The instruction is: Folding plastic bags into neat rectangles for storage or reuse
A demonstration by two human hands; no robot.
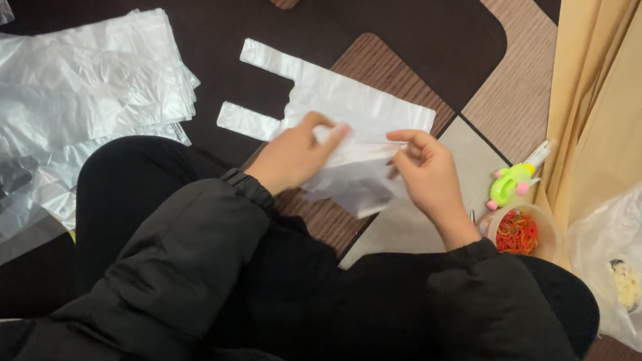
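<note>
I judge the folding step is under way: my left hand and right hand each pinch the thin translucent plastic carrier bag lying on the brown patterned floor mat, its 2 handles pointing to 9 o'clock. The next fold needs the edges kept aligned.

Clear plastic bag; orange-red rubber bands, probably; brown-striped rug.
</note>
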